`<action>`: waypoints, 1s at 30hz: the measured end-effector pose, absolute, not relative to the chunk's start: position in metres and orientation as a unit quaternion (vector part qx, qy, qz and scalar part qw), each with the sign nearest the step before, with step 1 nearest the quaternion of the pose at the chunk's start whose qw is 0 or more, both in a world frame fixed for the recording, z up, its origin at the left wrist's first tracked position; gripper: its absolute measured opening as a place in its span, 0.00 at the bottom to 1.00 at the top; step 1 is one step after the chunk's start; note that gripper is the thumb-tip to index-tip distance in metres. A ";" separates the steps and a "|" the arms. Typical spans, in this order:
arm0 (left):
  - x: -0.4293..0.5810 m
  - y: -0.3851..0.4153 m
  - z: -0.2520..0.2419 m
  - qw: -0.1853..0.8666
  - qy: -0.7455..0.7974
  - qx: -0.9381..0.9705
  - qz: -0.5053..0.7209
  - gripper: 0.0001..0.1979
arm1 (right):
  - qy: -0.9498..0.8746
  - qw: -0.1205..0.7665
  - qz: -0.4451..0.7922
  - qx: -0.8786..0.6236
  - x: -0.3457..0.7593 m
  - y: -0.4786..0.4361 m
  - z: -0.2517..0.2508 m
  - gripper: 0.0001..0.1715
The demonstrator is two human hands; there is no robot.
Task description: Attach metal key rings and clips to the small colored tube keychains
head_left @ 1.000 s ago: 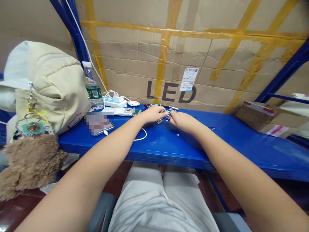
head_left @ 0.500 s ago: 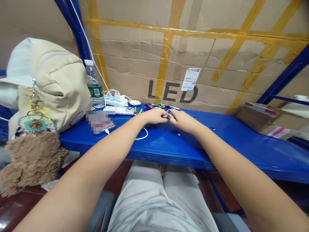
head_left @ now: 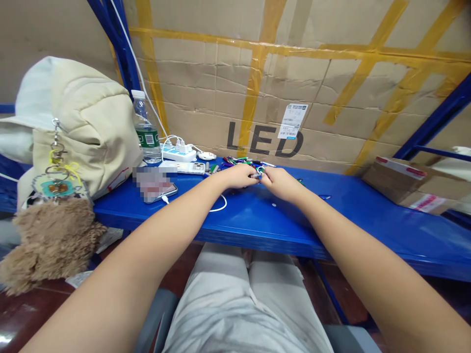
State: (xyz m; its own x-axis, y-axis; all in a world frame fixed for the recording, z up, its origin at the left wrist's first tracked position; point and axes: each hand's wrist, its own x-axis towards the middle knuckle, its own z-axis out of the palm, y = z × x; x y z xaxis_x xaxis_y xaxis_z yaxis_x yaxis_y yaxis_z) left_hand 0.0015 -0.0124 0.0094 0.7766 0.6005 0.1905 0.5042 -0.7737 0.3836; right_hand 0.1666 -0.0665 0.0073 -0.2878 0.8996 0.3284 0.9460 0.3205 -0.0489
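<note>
Both hands meet over the blue table (head_left: 253, 220), fingers bent and close together. My left hand (head_left: 242, 176) is closed at a small, shiny item (head_left: 258, 174) that is too small to name. From the other side, my right hand (head_left: 275, 181) closes its fingers at the same spot; what they pinch is mostly hidden. Just behind the hands lies a pile of thin coloured pens (head_left: 243, 161), green, red, blue and dark. A small white piece (head_left: 274, 205) rests on the table in front of my right hand.
To the left are a cream bag (head_left: 91, 108), a water bottle (head_left: 147, 132), a white power strip (head_left: 179, 154), a phone with a cable (head_left: 156, 189) and another phone (head_left: 187, 167). An open cardboard box (head_left: 401, 181) stands at right. A large carton (head_left: 206, 88) rises behind.
The view has shifted slightly, moving the whole scene a little to the right. Both hands stay together, with only slight finger movement around the small item.
</note>
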 end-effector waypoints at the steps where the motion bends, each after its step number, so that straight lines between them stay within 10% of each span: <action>1: 0.002 -0.013 0.009 0.155 0.294 0.930 0.155 0.12 | -0.800 0.150 -0.077 -0.575 0.166 -0.066 0.007 0.13; 30: -0.017 0.020 0.009 0.590 0.407 0.598 0.357 0.11 | -0.725 0.283 0.190 -0.598 0.200 -0.057 0.006 0.12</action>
